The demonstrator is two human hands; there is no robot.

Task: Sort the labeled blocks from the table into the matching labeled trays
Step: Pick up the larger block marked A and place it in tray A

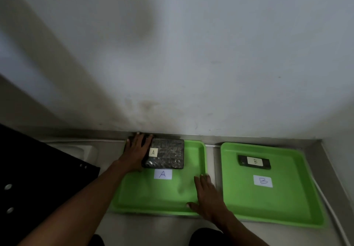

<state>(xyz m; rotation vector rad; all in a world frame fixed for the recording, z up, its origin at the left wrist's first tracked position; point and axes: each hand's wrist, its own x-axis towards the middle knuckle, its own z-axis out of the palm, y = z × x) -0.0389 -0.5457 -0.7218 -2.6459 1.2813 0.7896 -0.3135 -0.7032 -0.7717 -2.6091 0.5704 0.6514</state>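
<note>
Two green trays lie side by side on the pale surface. The left tray (134, 197) carries a white label A, the right tray (287, 207) a white label B. A dark, shiny wrapped block marked A (168, 154) lies at the far end of the left tray. My left hand (137, 152) holds that block by its left edge, fingers over its far left corner. A small dark block marked B (254, 162) rests in the far part of the right tray. My right hand (207, 196) lies flat, fingers apart, on the left tray's right rim.
A grey-white wall (191, 54) rises directly behind the trays. A black panel (34, 169) with round silver studs covers the left side. A raised edge (333, 178) runs along the right of tray B. Dark shapes show at the bottom edge.
</note>
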